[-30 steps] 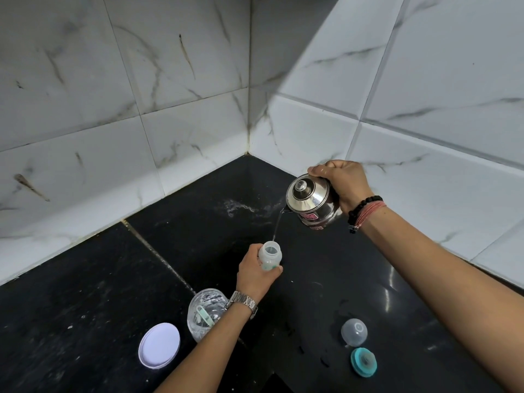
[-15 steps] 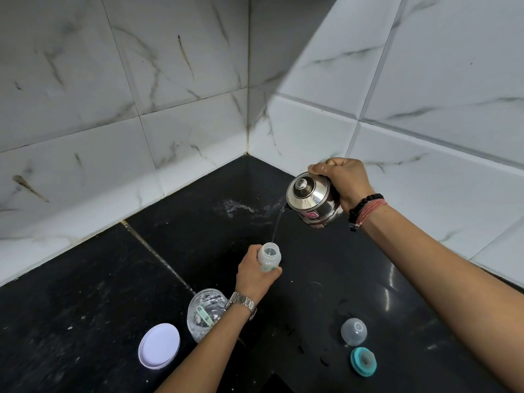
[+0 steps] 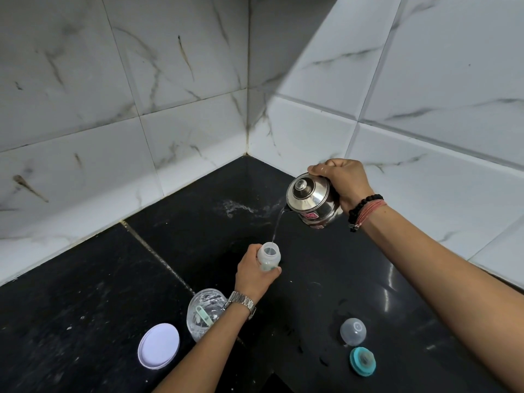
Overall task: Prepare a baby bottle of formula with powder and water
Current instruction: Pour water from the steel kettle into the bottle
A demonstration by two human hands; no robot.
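Head view, black stone counter point(image 3: 85, 293), white marbled tile corner point(image 3: 246, 123), left grip point(image 3: 252, 275) holding bottle point(image 3: 268, 258), right grip point(image 3: 344, 181) apparently holding kettle point(image 3: 313, 201)

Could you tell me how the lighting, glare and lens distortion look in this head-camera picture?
Head view: a broad diagonal shadow darkens the upper wall tiles; bright glints streak the black countertop and the steel kettle in the right hand; wide-angle distortion bows the tile lines; the baby bottle in the left hand looks sharp.
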